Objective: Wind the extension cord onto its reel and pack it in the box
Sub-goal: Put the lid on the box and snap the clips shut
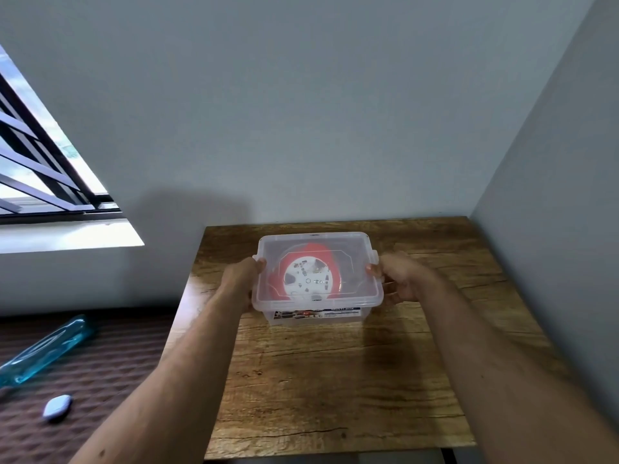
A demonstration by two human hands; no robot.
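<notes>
Wooden worktop (335,380) in a wall corner. Left hand (243,274) and right hand (398,279) each grip a side of the lidded clear box (316,313); red reel (306,274) inside. Near worktop bare. Blue bottle (50,349) at 9 o'clock, on the bed (110,370).

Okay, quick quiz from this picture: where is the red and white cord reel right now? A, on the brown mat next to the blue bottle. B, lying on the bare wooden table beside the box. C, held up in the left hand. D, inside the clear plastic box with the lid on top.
D: the reel shows through the lid of the clear box, which both hands hold at its sides.
</notes>
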